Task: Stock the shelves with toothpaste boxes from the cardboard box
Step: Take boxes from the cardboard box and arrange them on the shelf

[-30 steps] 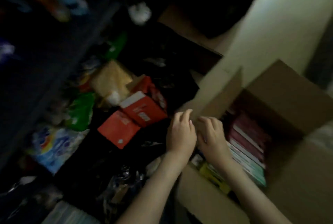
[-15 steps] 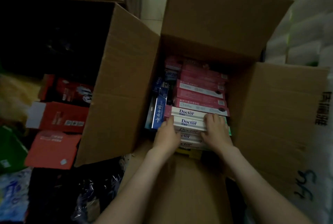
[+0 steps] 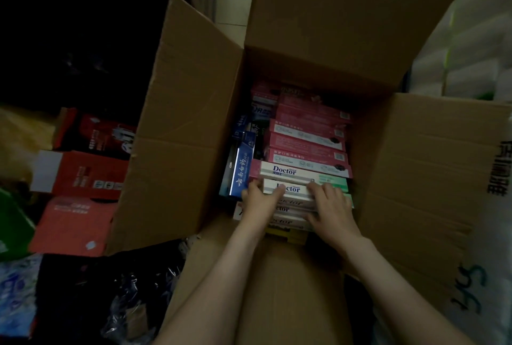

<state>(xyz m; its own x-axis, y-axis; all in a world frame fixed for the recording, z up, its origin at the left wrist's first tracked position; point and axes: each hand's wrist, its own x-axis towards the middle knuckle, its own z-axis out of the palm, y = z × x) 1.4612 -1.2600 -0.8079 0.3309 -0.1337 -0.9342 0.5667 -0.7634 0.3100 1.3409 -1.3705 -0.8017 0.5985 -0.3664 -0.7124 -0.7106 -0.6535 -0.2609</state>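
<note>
An open cardboard box (image 3: 194,134) sits below me with its flaps spread. Inside lie rows of toothpaste boxes: pink ones (image 3: 307,142) at the back, white "Doctor" boxes (image 3: 302,174) at the front, and blue ones (image 3: 242,170) standing on the left. My left hand (image 3: 260,203) grips the left end of the near white boxes, fingers curled over the second "Doctor" box. My right hand (image 3: 331,208) has its fingers curled over the same stack's middle and right part. No shelf is in view.
Red product cartons (image 3: 77,175) lie on the floor left of the box, with a green pack (image 3: 13,225) and dark plastic wrapping (image 3: 110,297) nearby. White wrapped packs (image 3: 471,39) stand at the right. The near flap (image 3: 277,289) lies under my forearms.
One second ago my view pointed at the floor clutter left of the box; it swung over the box. Both hands dropped onto the white "Doctor" boxes and have closed a little tighter on them.
</note>
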